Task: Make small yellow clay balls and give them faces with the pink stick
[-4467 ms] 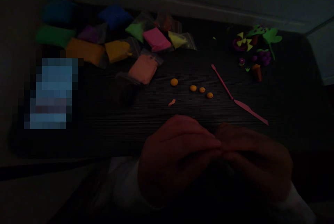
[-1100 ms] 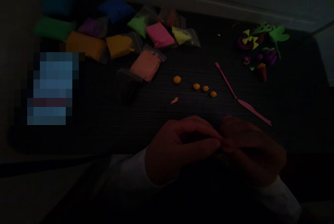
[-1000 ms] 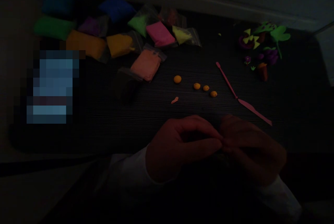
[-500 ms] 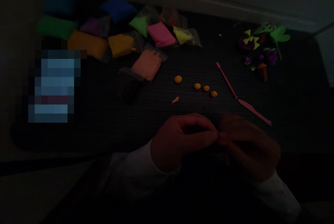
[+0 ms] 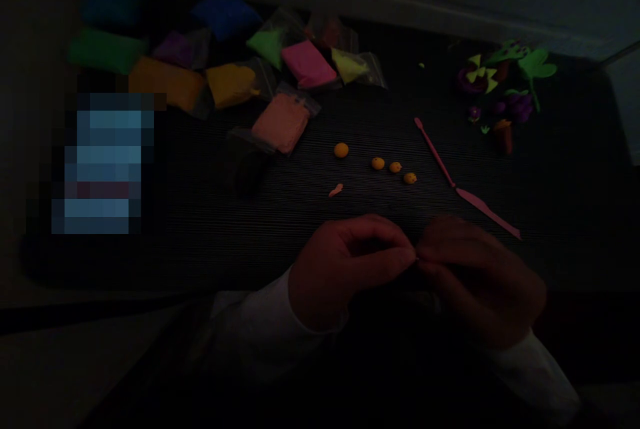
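My left hand (image 5: 357, 259) is closed in a pinch, thumb against forefinger, over the front part of the dark table. Close against its fingertips is my right hand (image 5: 477, 279), pinched as well and slightly blurred. A tiny pale speck shows where the fingertips meet; it is too small and dim to name. Beyond the hands lie a plain yellow clay ball (image 5: 341, 150) and three smaller yellow clay pieces with dark dots, among them the rightmost yellow piece (image 5: 410, 178). A thin peach clay scrap (image 5: 335, 190) rests left of these.
Two pink modelling tools, a thin stick (image 5: 435, 152) and a flat blade (image 5: 487, 213), lie right of centre. Bags of coloured clay, including a peach bag (image 5: 281, 123), spread across the back left. Small clay models (image 5: 517, 107) stand back right. A pixelated bright patch (image 5: 105, 165) is at left.
My right hand has shifted slightly to the right, opening a small gap at the fingertips. My left hand stays nearly in place. The things on the table have not moved.
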Tool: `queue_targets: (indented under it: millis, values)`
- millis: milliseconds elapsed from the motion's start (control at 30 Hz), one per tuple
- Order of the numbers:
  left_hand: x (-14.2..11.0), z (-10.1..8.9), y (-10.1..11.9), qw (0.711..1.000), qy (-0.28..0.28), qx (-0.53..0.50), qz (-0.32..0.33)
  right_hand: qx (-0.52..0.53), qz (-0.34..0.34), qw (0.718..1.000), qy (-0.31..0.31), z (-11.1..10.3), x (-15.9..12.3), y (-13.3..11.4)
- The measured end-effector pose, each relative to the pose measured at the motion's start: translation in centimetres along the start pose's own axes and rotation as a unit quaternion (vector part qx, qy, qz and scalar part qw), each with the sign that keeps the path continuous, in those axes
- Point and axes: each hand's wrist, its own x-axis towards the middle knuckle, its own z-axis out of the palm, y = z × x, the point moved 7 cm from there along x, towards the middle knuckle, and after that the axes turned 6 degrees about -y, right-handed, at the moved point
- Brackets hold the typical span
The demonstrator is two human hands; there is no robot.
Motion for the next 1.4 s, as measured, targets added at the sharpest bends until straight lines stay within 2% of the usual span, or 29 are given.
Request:
queue_targets:
  millis: [200,733,967,1100,1233,1400]
  values:
    - [-0.29,0.01,0.35,1.0,0.017,0.019,0.013,-0.014,0.0,1.0,-0.023,0.2,0.01,0.11]
    - [-0.24,0.0,0.59,0.999,0.034,-0.01,0.016,-0.019,0.014,1.0,0.003,0.05,-0.09,0.26]
    - [-0.08,-0.35,0.46,0.998,0.052,-0.009,0.016,-0.055,-0.001,0.998,-0.025,0.31,0.23,0.1]
    - [-0.04,-0.33,0.22,0.999,0.046,-0.02,0.005,-0.046,-0.013,0.999,-0.007,0.19,0.15,0.02]
    - [-0.01,-0.2,0.06,0.999,0.035,-0.04,0.004,-0.086,-0.03,0.996,0.002,-0.03,0.09,-0.33]
    - [-0.07,-0.18,-0.25,0.998,0.034,-0.052,-0.001,-0.115,-0.019,0.993,0.001,0.04,0.26,-0.48]
